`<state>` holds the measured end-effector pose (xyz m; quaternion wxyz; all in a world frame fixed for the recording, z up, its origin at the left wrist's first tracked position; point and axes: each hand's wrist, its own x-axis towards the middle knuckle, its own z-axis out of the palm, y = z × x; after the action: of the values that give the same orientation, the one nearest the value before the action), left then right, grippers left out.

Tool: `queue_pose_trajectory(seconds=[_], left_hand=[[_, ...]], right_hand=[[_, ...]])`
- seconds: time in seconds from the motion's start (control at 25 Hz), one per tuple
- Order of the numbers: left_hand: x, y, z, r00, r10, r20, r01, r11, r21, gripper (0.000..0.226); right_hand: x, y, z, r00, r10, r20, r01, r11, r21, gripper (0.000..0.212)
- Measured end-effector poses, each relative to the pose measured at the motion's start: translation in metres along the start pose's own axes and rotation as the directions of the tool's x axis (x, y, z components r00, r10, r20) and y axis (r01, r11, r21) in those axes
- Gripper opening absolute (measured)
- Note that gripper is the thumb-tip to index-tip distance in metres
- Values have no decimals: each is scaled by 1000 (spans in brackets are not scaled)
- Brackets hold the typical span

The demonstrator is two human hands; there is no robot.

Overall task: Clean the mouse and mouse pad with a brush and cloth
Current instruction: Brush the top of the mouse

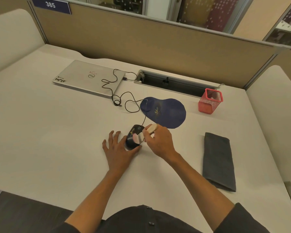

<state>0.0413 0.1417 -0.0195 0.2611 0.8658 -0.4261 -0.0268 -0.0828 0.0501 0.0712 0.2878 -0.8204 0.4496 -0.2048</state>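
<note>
Brushing the black wired mouse (133,138) with a small wooden-handled brush (145,133), bristles touching its right flank. Right hand (160,142) clenching the brush handle; left hand (118,148) lying flat on the bench (57,132), fingers spread, thumb side bracing the mouse's near end without gripping it. Sweeping best in short strokes away from the buttons, keeping the brace firm so the mouse is not sliding, and minding the cord (124,100) (looping back to the closed laptop (89,78)). Showing yellowish specks on the mouse top, likely debris. Sitting just beyond, the blue mouse pad (166,113), carrying similar specks at its middle and not yet cleaned. Lying folded to the right, well apart, the grey cloth (218,162), untouched.
</note>
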Motion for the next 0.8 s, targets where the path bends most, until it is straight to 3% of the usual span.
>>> queue_pose_trajectory(seconds=[0.08, 0.2, 0.28, 0.48, 0.8], left_hand=[[0, 0, -1, 1000, 3, 3, -3, 1000, -7, 81], [0, 1, -2, 1000, 1, 6, -1, 1000, 0, 84], [-1, 1, -2, 1000, -1, 11, 1, 1000, -8, 85], [1, 1, -2, 1000, -3, -4, 3, 1000, -24, 78], [1, 1, -1, 1000, -17, 8, 18, 1000, -9, 86]], right_hand=[[-4, -1, -1, 999, -36, 23, 37, 999, -38, 30], [-11, -8, 0, 994, -110, -22, 111, 993, 39, 24], [-13, -8, 4, 992, -122, 33, 120, 991, 60, 20], [7, 19, -2, 999, 27, 37, -34, 975, 219, 16], [33, 31, -9, 985, 172, -30, -164, 969, 185, 32]])
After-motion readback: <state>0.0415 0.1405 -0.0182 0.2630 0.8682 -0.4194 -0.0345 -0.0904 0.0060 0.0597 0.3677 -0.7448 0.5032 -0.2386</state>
